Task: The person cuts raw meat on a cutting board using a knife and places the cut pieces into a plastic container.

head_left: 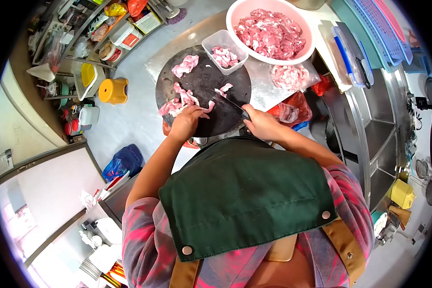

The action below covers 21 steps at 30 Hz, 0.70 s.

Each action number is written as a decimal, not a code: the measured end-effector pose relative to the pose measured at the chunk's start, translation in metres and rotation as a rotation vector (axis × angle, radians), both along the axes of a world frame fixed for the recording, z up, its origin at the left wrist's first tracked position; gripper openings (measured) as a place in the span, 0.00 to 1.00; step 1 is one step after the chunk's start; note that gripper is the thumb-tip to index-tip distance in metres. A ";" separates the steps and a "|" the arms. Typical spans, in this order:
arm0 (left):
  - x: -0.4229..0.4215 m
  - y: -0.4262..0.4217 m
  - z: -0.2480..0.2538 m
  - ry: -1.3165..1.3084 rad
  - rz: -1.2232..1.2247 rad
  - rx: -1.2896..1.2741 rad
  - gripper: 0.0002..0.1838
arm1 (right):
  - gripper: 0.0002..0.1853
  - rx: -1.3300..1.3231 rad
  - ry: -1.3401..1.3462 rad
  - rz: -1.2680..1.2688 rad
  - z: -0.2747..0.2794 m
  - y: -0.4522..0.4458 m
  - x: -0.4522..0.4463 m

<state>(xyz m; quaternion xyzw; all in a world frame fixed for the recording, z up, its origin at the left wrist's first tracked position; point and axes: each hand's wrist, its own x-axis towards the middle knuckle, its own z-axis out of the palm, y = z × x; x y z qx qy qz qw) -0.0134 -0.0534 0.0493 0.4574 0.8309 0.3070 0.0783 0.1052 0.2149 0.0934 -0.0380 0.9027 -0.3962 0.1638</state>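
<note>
A round dark cutting board (225, 122) carries pieces of raw pink meat. At the board's near left, the fingers of my left hand (186, 122) are closed on a strip of raw meat (209, 108), and a larger pile of meat (180, 98) lies beside them. My right hand (263, 124) grips the dark handle of a knife (232, 102), whose blade reaches over the board toward the left. One small piece of meat (224, 89) lies just beyond the blade. Farther back rests another meat piece (186, 66).
A clear plastic container (245, 54) with cut meat stands on the board's far right edge. Behind it is a big pink basin (231, 21) heaped with meat. A bag of pale meat (290, 78) and a red plastic bag (300, 106) lie to the right, near a metal sink (381, 139).
</note>
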 end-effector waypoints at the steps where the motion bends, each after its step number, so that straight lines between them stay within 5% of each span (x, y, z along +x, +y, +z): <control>1: 0.001 0.000 -0.006 -0.029 -0.009 -0.040 0.14 | 0.20 0.001 -0.028 -0.014 0.001 -0.001 0.003; 9: 0.004 0.040 -0.018 0.373 0.064 0.007 0.05 | 0.22 -0.030 -0.077 -0.133 -0.002 0.004 0.025; 13: -0.003 0.051 -0.026 0.197 0.151 -0.166 0.04 | 0.22 -0.002 -0.061 -0.129 -0.006 0.002 0.025; 18: -0.007 0.029 -0.019 0.080 0.077 0.001 0.07 | 0.19 0.077 -0.039 -0.042 -0.009 -0.003 0.009; 21: -0.008 0.011 -0.011 -0.400 0.345 0.321 0.03 | 0.15 0.106 -0.093 -0.035 -0.002 -0.009 0.002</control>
